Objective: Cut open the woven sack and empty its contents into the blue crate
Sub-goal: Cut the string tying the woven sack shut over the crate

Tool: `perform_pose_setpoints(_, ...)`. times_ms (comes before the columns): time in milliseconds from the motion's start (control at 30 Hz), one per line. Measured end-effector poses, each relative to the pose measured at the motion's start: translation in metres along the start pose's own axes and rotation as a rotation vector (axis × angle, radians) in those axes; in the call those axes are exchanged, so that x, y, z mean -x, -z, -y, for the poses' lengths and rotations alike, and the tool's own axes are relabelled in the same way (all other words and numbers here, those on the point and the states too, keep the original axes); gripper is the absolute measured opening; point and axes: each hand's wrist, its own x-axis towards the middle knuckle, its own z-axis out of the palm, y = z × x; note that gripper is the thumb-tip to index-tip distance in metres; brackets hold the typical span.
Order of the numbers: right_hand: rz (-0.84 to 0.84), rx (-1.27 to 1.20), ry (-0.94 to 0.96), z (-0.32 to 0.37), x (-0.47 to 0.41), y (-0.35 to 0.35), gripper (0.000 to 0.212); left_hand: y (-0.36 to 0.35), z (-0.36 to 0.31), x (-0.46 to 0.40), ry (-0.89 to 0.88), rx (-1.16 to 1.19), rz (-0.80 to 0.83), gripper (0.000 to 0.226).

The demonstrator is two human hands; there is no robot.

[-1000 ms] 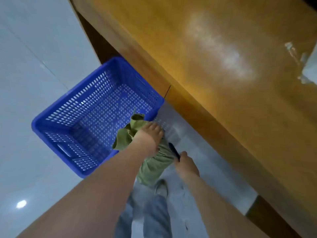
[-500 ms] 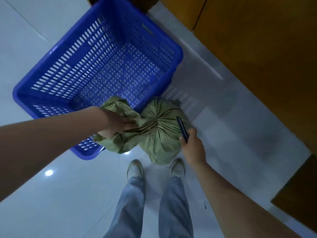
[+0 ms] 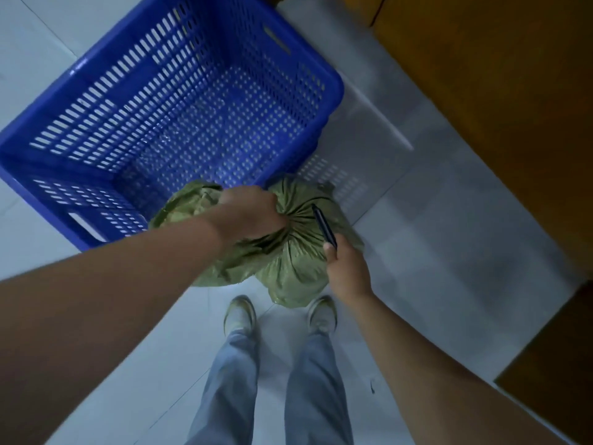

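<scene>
On the floor: a pale tiled surface point(image 3: 112, 342) with a wooden cabinet front point(image 3: 497, 107) along the right side.
Blue crate: the perforated blue crate point(image 3: 80, 187) stands on the tiles ahead of the person, nothing visible inside it, its near right corner hidden behind the sack.
Woven sack: the green woven sack point(image 3: 295, 268) stands upright between the crate and the person's shoes point(image 3: 239, 314), its neck gathered into a bunched knot at the top, with loose fabric folded over toward the crate's near wall.
Left hand: the left hand point(image 3: 250, 216) is closed around the bunched fabric just beside the gathered neck, knuckles up, forearm reaching in from the lower left.
Right hand: the right hand point(image 3: 346, 268) is wrapped around the handle of a dark, slim cutting tool point(image 3: 324, 224), thumb on top.
Tool position: its tip points toward the gathered neck and lies over the sack's top folds; whether it touches the fabric cannot be told.
Sack state: not yet cut open.
Legs: blue trousers point(image 3: 231, 387) below the sack.
</scene>
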Motion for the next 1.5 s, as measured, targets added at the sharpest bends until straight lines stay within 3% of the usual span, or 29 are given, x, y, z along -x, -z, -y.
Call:
perform_pose_setpoints(133, -0.004, 0.036, 0.042, -0.008, -0.007, 0.003, 0.035, -0.021, -0.022, 0.002, 0.118, 0.025, -0.101, 0.079)
perform_pose_setpoints(267, -0.009, -0.035, 0.066, -0.017, -0.012, -0.002, 0.031, -0.046, -0.015, -0.011, -0.044, -0.005, -0.26, 0.063)
perform_pose_setpoints(400, -0.029, -0.085, 0.088, -0.023, -0.017, -0.01, 0.033, -0.055, -0.012, -0.019, -0.007, 0.39, -0.149, 0.047)
perform_pose_setpoints(633, -0.045, -0.304, 0.112, -0.021, -0.03, -0.018, 0.045, -0.073, -0.003, -0.029, 0.078, 0.705, -0.198, 0.032)
perform_pose_setpoints(833, 0.083, -0.461, 0.132, -0.022, -0.043, -0.019, 0.021, -0.084, 0.009, -0.038, 0.135, 1.166, -0.126, 0.015)
perform_pose_setpoints(933, 0.154, -0.483, 0.158, -0.018, -0.049, -0.02, 0.03, -0.089, 0.016, -0.039, 0.133, 1.295, -0.059, 0.011)
perform_pose_setpoints(1000, 0.203, -0.451, 0.147, -0.016, -0.051, -0.021, 0.025, -0.089, 0.019, -0.039, 0.114, 1.325, -0.037, 0.017)
perform_pose_setpoints(1067, 0.221, -0.394, 0.151, -0.016, -0.055, -0.022, 0.02, -0.089, 0.02, -0.039, 0.112, 1.324, -0.038, 0.008)
perform_pose_setpoints(1167, 0.206, -0.32, 0.2, -0.015, -0.06, -0.023, 0.043, -0.089, 0.02, -0.04, 0.127, 1.332, -0.049, 0.006)
perform_pose_setpoints(1333, 0.198, -0.116, 0.23, -0.008, -0.071, -0.018, 0.044, -0.093, 0.017, -0.043, 0.118, 1.403, -0.057, 0.013)
perform_pose_setpoints(1500, 0.199, 0.096, 0.242, -0.006, -0.076, -0.016, 0.06, -0.096, 0.016, -0.044, 0.087, 1.414, -0.061, 0.013)
